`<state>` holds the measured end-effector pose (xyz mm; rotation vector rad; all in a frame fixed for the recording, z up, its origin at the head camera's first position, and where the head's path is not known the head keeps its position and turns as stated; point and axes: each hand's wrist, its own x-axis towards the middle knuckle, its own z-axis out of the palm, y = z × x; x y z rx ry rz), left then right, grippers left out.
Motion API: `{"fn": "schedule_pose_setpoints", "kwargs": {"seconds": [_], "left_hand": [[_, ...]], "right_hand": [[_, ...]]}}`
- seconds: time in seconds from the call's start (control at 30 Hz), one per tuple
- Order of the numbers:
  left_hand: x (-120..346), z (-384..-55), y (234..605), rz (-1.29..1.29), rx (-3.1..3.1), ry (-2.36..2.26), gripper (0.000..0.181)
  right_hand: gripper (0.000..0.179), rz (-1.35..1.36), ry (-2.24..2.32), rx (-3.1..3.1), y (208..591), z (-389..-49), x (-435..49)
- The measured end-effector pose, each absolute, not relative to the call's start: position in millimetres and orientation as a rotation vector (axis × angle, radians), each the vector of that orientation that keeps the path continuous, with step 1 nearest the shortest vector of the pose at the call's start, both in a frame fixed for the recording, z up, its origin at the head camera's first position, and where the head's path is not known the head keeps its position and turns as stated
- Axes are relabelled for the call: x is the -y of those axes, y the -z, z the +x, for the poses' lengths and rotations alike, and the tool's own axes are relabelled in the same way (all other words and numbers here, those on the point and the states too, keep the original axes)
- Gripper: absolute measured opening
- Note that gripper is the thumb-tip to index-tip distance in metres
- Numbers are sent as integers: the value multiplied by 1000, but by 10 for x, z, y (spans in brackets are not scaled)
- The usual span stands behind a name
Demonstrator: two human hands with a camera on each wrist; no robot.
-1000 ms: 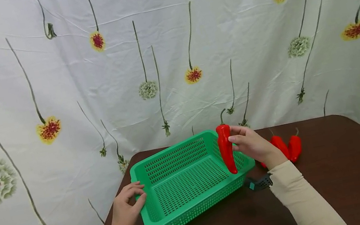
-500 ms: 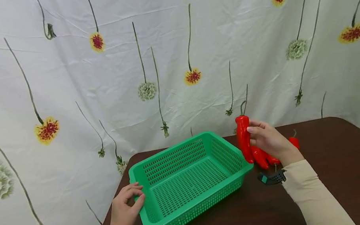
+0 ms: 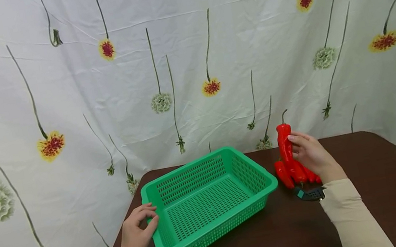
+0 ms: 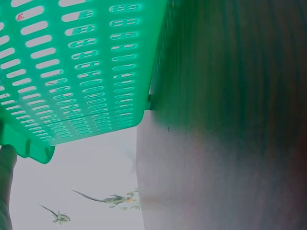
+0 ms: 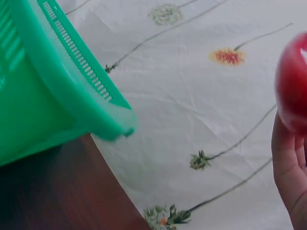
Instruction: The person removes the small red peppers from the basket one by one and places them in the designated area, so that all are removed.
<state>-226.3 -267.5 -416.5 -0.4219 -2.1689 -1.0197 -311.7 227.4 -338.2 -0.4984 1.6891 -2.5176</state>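
Observation:
A long red pepper [image 3: 285,143] with a curved green stem stands upright in my right hand [image 3: 314,157], pinched between thumb and fingers. Below and behind it, several more red peppers [image 3: 283,175] lie in a pile on the table, partly hidden by the hand. My left hand [image 3: 135,236] grips the left rim of a green plastic basket [image 3: 221,221] with perforated walls. Nothing lies inside the basket. In the left wrist view, a fingertip [image 4: 7,155] meets the basket's rim. The right wrist view catches only part of the held pepper [image 5: 293,88] at its right edge.
The dark brown table [image 3: 377,193] extends to the right and front. Behind it hangs a pale curtain [image 3: 189,72] printed with flowers. Dark straps [image 3: 310,194] sit on the wrists, near the peppers on the right.
My right hand has carried the red pepper rightward, away from above the basket's right end to over the pepper pile. The left hand and basket have barely moved.

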Motion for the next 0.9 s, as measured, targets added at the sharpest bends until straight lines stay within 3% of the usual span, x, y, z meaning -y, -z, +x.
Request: {"fn": "schedule_pose_setpoints", "kwargs": {"seconds": [0.37, 0.67, 0.9], "left_hand": [[2675, -2257, 4175, -395, 2183, 1002, 19], [2666, -2243, 4158, -386, 2186, 1006, 18], [2648, -2233, 4142, -380, 2184, 1010, 20]], "right_hand": [[14, -117, 2608, -1719, 3437, -3126, -2501], [18, 70, 2698, -1710, 3459, -3156, -2646], [6, 260, 2718, -1787, 3554, -3192, -2727]]}}
